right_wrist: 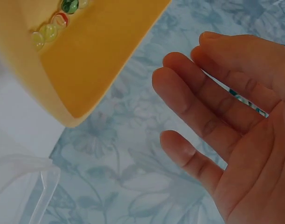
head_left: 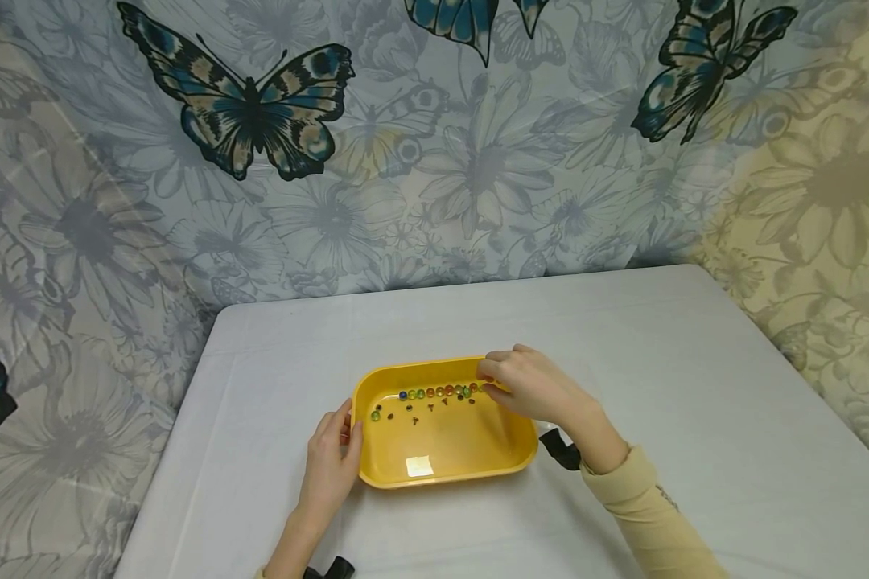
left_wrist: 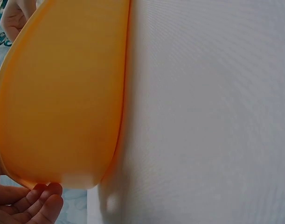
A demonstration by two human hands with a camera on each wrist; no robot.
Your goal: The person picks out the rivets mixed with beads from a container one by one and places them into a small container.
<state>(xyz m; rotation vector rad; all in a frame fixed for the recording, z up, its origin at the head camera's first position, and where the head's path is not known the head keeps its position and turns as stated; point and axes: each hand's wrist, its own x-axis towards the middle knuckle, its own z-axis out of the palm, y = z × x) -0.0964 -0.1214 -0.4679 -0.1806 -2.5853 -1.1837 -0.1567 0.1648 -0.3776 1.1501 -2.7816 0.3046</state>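
Your right hand (head_left: 525, 384) hovers over the yellow tray's (head_left: 449, 474) far rim, fingers relaxed beside the row of marbles (head_left: 438, 392) along that wall. Your left hand (head_left: 333, 458) presses flat fingers against the tray's left side, likely steadying it.

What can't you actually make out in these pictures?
- Head view: whether the right hand pinches a marble; its own fingers cover the spot at the yellow tray rim.
- Head view: the small dark bits below the marble row are too small to identify.
- Left wrist view: the left hand is cut off by the frame corner.
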